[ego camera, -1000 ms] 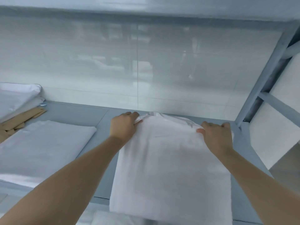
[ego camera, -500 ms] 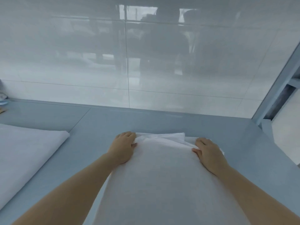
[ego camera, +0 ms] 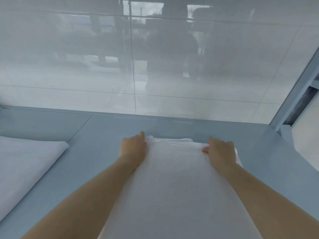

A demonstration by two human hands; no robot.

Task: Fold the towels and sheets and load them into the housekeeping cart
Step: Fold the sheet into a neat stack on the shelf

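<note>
A folded white towel [ego camera: 176, 183] lies lengthwise on the blue-grey shelf surface [ego camera: 96, 152], reaching from the bottom of the view toward the wall. My left hand [ego camera: 133, 147] grips its far left corner, fingers curled over the edge. My right hand [ego camera: 221, 150] grips the far right corner, the thumb on top of the cloth. Folded layers show at the far edge between the two hands.
Another folded white sheet [ego camera: 22, 168] lies on the shelf at the left. A glossy white tiled wall [ego camera: 155, 75] stands just behind the shelf. A blue-grey metal upright [ego camera: 296, 90] of the frame rises at the right.
The view has tilted up and closer to the shelf. Both hands stay on the towel's far corners, now set a little farther in toward the wall.
</note>
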